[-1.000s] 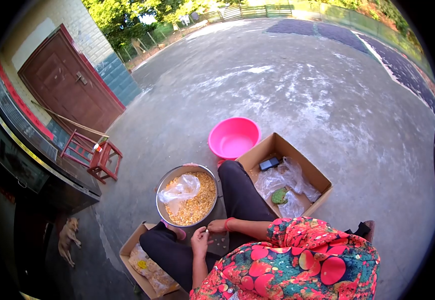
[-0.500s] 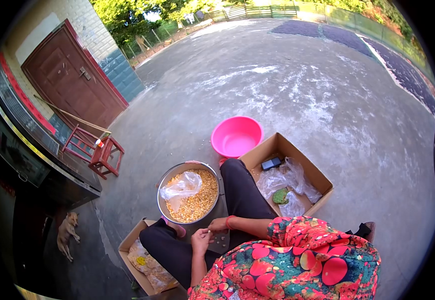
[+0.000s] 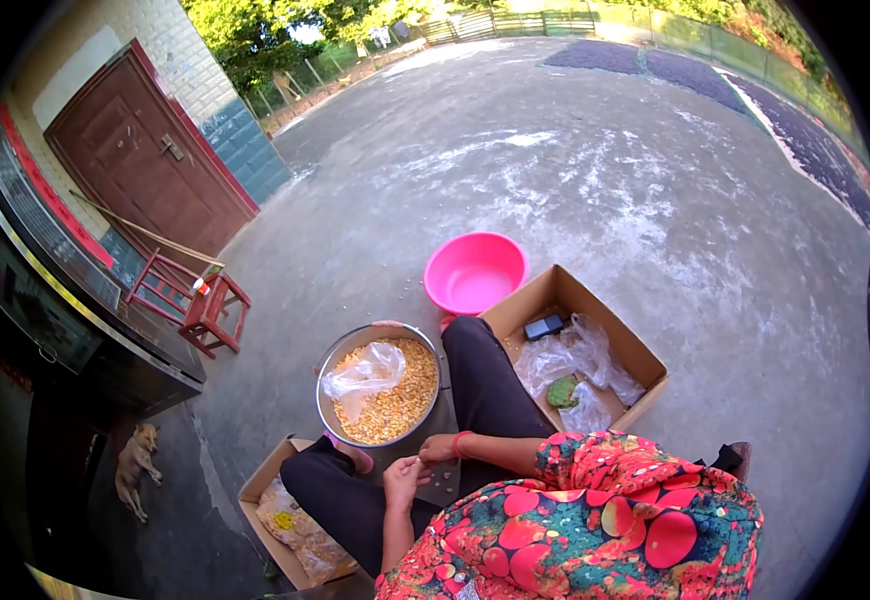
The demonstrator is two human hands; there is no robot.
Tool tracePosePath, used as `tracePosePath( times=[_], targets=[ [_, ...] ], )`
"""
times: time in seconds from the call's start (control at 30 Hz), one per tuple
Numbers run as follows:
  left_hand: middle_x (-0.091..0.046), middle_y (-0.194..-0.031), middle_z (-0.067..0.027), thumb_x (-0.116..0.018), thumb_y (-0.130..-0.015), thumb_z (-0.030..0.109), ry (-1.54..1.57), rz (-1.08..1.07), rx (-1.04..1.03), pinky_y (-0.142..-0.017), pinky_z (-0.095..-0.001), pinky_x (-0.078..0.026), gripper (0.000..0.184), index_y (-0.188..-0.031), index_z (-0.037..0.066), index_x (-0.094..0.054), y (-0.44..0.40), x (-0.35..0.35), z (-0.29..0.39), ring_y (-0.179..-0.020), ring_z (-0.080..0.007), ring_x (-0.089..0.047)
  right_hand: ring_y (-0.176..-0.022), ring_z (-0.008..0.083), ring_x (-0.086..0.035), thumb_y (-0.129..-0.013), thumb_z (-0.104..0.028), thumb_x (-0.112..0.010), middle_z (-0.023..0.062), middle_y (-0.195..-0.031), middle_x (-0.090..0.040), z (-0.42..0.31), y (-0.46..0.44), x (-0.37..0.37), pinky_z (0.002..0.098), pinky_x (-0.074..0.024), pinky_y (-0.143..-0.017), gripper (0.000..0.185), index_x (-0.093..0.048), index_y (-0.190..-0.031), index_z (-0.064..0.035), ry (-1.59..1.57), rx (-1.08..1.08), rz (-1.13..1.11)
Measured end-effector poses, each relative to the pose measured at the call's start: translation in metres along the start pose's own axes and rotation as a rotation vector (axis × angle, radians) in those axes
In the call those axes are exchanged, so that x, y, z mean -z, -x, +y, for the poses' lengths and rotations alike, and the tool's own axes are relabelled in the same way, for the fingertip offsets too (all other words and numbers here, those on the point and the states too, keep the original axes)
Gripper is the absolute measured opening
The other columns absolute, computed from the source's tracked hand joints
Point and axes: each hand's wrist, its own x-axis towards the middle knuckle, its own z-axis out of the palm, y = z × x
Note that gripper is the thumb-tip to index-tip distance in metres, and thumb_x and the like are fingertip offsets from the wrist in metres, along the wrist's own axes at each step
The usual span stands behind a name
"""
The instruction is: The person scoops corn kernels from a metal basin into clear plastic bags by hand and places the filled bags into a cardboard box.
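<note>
the fingertips of the left hand (image 3: 402, 480) and right hand (image 3: 439, 448) meet narrowly over the lap; i cannot tell whether a small bit is pinched between them. just off them, at eleven o'clock, is the wide metal pot (image 3: 321, 402), a broad layer of loose yellow kernels (image 3: 400, 410) already in it. how much is left to do cannot be judged from here. a clear plastic bag (image 3: 370, 368) lies over part of the kernels.

around: between twelve and one o'clock is a pink basin (image 3: 452, 283); at two, a cardboard box (image 3: 615, 335) with a dark phone-like thing (image 3: 543, 327), crumpled plastic (image 3: 587, 350) and a green lump (image 3: 562, 392). the right knee (image 3: 470, 350) stands between hands and box. at eight, a lower box (image 3: 255, 520) holds a bag, partly blocked by the left knee (image 3: 305, 475). farther off, a dog (image 3: 137, 465) lies at nine, a red chair (image 3: 217, 305) at ten.
</note>
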Motion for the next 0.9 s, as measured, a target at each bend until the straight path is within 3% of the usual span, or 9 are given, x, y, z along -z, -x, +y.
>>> tracePosePath(
  times=[0.07,0.1,0.17,0.2,0.27,0.5,0.67,0.77,0.9],
  targets=[
    [-0.064,-0.083,-0.0095,-0.057,-0.086,0.011,0.039,-0.001,0.023,-0.058,-0.0256,-0.054,0.018,-0.098,-0.003,-0.058,-0.002,0.001,-0.002,-0.07,-0.0161,-0.064,-0.05,0.0201,-0.052,-0.081,-0.028,-0.044,0.005,-0.063,-0.056,-0.006,0.01,-0.004,0.0341,-0.0432,-0.045,0.028,-0.062,-0.081,-0.0065,0.181,0.064,0.192],
    [-0.064,-0.083,-0.0086,-0.056,-0.087,0.012,0.077,-0.001,0.047,-0.058,-0.0259,-0.054,0.018,-0.098,-0.002,-0.059,-0.002,0.002,-0.003,-0.07,-0.0162,-0.064,-0.05,0.0201,-0.052,-0.081,-0.028,-0.044,0.005,-0.063,-0.056,0.002,-0.001,-0.004,0.0341,-0.0432,-0.045,0.028,-0.062,-0.081,-0.0065,0.178,0.064,0.191],
    [-0.064,-0.083,-0.0076,-0.055,-0.087,0.012,0.094,0.01,0.099,-0.059,-0.0265,-0.054,0.018,-0.098,-0.001,-0.059,-0.003,0.002,-0.006,-0.071,-0.0162,-0.064,-0.076,0.0306,-0.063,-0.079,-0.033,-0.046,0.0139,-0.084,-0.065,0.03,-0.037,-0.002,0.0407,-0.0493,-0.068,0.035,-0.066,-0.09,-0.0061,0.636,0.289,0.301],
    [-0.064,-0.083,-0.0066,-0.054,-0.088,0.013,0.114,0.021,0.149,-0.059,-0.0271,-0.054,0.018,-0.099,0.0,-0.059,-0.003,0.001,-0.007,-0.072,-0.0161,-0.064,-0.076,0.0306,-0.063,-0.079,-0.033,-0.046,0.0139,-0.084,-0.065,0.027,-0.036,-0.003,0.0407,-0.0493,-0.068,0.035,-0.066,-0.09,-0.0061,0.633,0.29,0.3],
    [-0.063,-0.084,-0.0059,-0.055,-0.088,0.013,0.098,0.026,0.163,-0.059,-0.028,-0.054,0.017,-0.099,0.001,-0.06,-0.003,-0.001,-0.008,-0.073,-0.0156,-0.063,-0.09,0.0324,-0.061,-0.078,-0.037,-0.048,0.018,-0.097,-0.063,0.018,-0.025,-0.008,0.0408,-0.0459,-0.081,0.038,-0.067,-0.092,-0.0063,0.726,0.102,0.268],
    [-0.062,-0.086,-0.0055,-0.055,-0.087,0.014,0.072,0.011,0.188,-0.062,-0.0301,-0.055,0.02,-0.102,0.002,-0.06,-0.005,-0.007,-0.01,-0.074,-0.0141,-0.06,-0.089,0.0306,-0.062,-0.078,-0.038,-0.052,0.0147,-0.093,-0.065,-0.001,0.003,-0.017,0.0401,-0.0481,-0.079,0.036,-0.068,-0.089,-0.0074,0.838,-0.025,0.356],
    [-0.061,-0.084,-0.0057,-0.056,-0.087,0.012,0.204,-0.073,0.027,-0.061,-0.0285,-0.055,0.019,-0.101,0.001,-0.06,-0.002,-0.009,0.004,-0.07,-0.012,-0.058,-0.095,0.0269,-0.062,-0.077,-0.023,-0.062,0.013,-0.101,-0.064,-0.002,0.005,-0.013,0.0379,-0.0501,-0.077,0.024,-0.067,-0.098,-0.012,1.046,-0.097,0.231],
    [-0.061,-0.082,-0.0057,-0.057,-0.086,0.012,0.172,-0.032,0.093,-0.059,-0.0276,-0.055,0.018,-0.1,0.001,-0.061,0.003,-0.002,0.005,-0.067,-0.0114,-0.057,-0.091,0.0295,-0.062,-0.069,-0.03,-0.072,0.0115,-0.097,-0.065,0.006,-0.002,-0.014,0.0397,-0.0501,-0.076,0.04,-0.061,-0.102,-0.0098,0.986,-0.079,0.292],
    [-0.062,-0.078,-0.0069,-0.057,-0.086,0.012,-0.005,-0.011,0.223,-0.056,-0.0272,-0.055,0.018,-0.097,-0.001,-0.061,-0.005,0.005,-0.013,-0.064,-0.0128,-0.059,-0.088,0.0302,-0.062,-0.07,-0.029,-0.069,0.0119,-0.092,-0.065,0.014,-0.005,-0.012,0.0406,-0.0498,-0.074,0.038,-0.058,-0.101,-0.0102,1.018,0.068,0.345]
  ],
)
